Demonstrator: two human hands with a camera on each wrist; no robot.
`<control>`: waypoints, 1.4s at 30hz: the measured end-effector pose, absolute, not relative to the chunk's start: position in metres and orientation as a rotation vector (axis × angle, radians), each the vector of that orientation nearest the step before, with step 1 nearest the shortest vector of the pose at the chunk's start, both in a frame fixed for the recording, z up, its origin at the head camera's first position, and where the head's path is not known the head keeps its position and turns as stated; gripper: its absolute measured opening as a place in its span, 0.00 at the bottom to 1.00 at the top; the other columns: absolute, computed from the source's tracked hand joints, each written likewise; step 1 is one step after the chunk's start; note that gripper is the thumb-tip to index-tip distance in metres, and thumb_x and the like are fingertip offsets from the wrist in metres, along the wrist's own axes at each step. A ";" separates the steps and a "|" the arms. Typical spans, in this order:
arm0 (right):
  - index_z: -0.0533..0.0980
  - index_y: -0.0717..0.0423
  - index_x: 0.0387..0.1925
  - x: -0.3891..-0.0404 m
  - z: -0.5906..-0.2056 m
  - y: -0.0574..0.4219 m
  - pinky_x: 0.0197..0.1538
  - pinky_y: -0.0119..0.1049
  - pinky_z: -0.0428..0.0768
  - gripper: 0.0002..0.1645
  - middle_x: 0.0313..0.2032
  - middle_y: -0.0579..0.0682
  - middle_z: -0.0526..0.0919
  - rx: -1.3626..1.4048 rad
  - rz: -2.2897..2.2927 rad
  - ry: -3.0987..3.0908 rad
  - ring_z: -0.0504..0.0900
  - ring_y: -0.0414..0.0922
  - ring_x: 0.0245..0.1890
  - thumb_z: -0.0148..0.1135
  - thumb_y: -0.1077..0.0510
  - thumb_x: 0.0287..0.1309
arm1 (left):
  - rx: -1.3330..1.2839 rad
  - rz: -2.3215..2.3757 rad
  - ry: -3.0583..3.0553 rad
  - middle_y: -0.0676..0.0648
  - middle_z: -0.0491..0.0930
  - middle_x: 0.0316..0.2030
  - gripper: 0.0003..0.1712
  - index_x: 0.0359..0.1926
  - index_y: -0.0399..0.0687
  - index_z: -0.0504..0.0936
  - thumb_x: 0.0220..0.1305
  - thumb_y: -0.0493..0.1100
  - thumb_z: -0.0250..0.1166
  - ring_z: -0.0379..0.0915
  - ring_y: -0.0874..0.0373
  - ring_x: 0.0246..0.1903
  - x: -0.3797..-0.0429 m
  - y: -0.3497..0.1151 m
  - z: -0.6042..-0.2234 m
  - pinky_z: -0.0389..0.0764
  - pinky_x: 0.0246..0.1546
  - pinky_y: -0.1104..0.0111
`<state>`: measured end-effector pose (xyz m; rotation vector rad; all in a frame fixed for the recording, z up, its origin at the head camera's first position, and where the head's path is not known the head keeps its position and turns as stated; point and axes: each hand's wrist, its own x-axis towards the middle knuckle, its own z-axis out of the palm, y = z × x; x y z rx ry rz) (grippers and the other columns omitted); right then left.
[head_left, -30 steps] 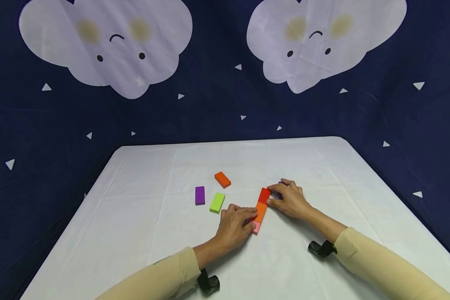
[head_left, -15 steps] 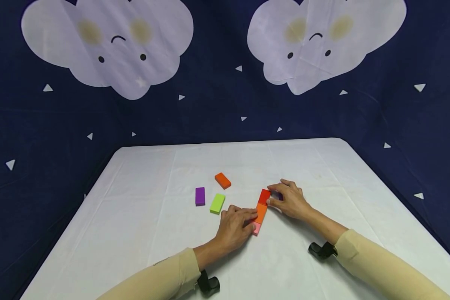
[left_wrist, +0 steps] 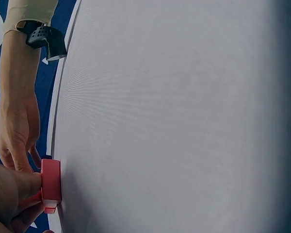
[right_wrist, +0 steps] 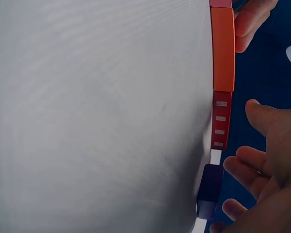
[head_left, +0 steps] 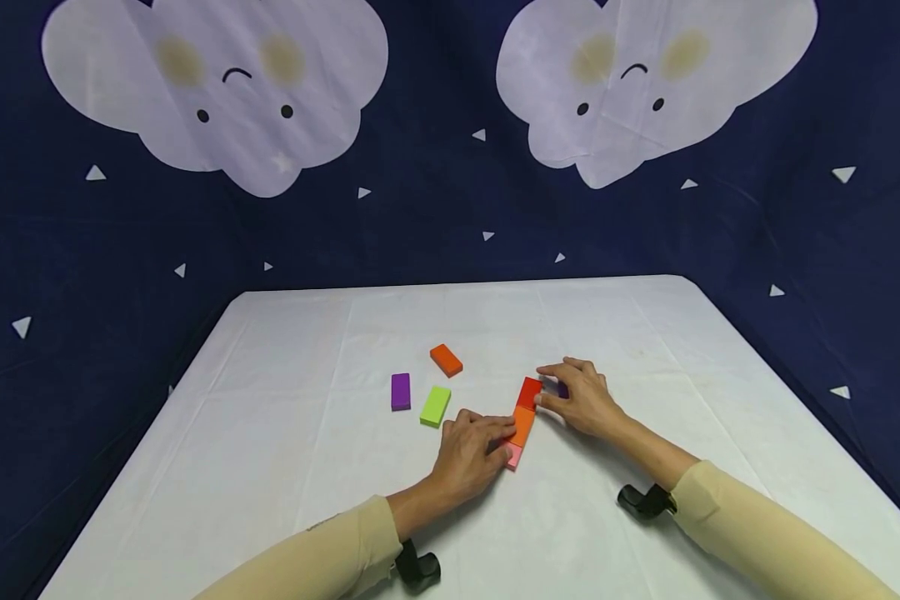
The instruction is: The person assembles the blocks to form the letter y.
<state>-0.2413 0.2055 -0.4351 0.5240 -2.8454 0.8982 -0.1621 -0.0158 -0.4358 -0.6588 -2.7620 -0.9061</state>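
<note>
A red block (head_left: 528,393), an orange block (head_left: 522,425) and a pink block (head_left: 513,455) lie end to end in a slanting row on the white table. My left hand (head_left: 471,454) rests against the row's left side, index fingertip at the orange block, thumb on the pink one. In the left wrist view that thumb meets the pink block (left_wrist: 51,180). Beside the red block hovers my right hand (head_left: 581,398), fingers loosely bent and holding nothing. Its thumb is apart from the red block (right_wrist: 220,120) in the right wrist view. A dark purple block (right_wrist: 210,191) sits near its fingers, partly hidden in the head view.
Left of the row lie a purple block (head_left: 401,392), a lime green block (head_left: 435,407) and another orange block (head_left: 446,360). A dark blue cloth with clouds (head_left: 450,208) hangs behind the table (head_left: 307,333). Each wrist carries a black camera (head_left: 418,568).
My right hand's fingers have shifted slightly, and more of the purple block shows between them. The left hand and the row of blocks have stayed in place.
</note>
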 end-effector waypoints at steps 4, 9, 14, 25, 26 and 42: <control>0.76 0.53 0.55 -0.241 -0.435 0.206 0.58 0.57 0.56 0.28 0.55 0.55 0.79 0.520 0.899 -2.843 0.60 0.60 0.65 0.66 0.49 0.53 | -0.660 -0.906 -2.758 0.60 0.81 0.53 0.18 0.50 0.52 0.84 0.56 0.43 0.65 0.68 0.60 0.44 -0.162 -0.016 -0.436 0.59 0.41 0.67; 0.75 0.53 0.56 -0.241 -0.433 0.205 0.59 0.57 0.56 0.29 0.55 0.55 0.78 0.521 0.908 -2.834 0.61 0.59 0.64 0.66 0.48 0.53 | -0.663 -0.908 -2.751 0.60 0.81 0.53 0.18 0.50 0.52 0.84 0.56 0.43 0.65 0.68 0.59 0.44 -0.162 -0.016 -0.436 0.59 0.40 0.67; 0.75 0.52 0.57 -0.241 -0.431 0.204 0.58 0.55 0.57 0.29 0.55 0.56 0.78 0.513 0.917 -2.822 0.63 0.59 0.61 0.66 0.49 0.53 | -0.665 -0.906 -2.751 0.60 0.81 0.53 0.18 0.50 0.52 0.84 0.56 0.43 0.65 0.68 0.59 0.44 -0.162 -0.016 -0.436 0.59 0.41 0.67; 0.74 0.51 0.57 -0.241 -0.426 0.200 0.58 0.54 0.57 0.29 0.56 0.56 0.77 0.532 0.935 -2.789 0.64 0.58 0.60 0.66 0.48 0.53 | -0.670 -0.909 -2.745 0.60 0.81 0.52 0.18 0.49 0.52 0.84 0.56 0.43 0.65 0.68 0.59 0.44 -0.162 -0.016 -0.436 0.59 0.41 0.67; 0.74 0.51 0.57 -0.241 -0.425 0.199 0.57 0.55 0.57 0.29 0.56 0.56 0.77 0.534 0.934 -2.787 0.64 0.58 0.60 0.66 0.49 0.53 | -0.671 -0.909 -2.745 0.60 0.81 0.52 0.18 0.49 0.52 0.84 0.56 0.43 0.65 0.68 0.59 0.44 -0.162 -0.016 -0.436 0.59 0.41 0.67; 0.73 0.50 0.58 -0.244 -0.416 0.196 0.57 0.53 0.58 0.30 0.59 0.60 0.74 0.478 0.944 -2.811 0.64 0.57 0.60 0.66 0.49 0.53 | -0.668 -0.917 -2.753 0.60 0.81 0.53 0.18 0.50 0.52 0.84 0.56 0.43 0.65 0.68 0.59 0.44 -0.162 -0.017 -0.436 0.59 0.41 0.66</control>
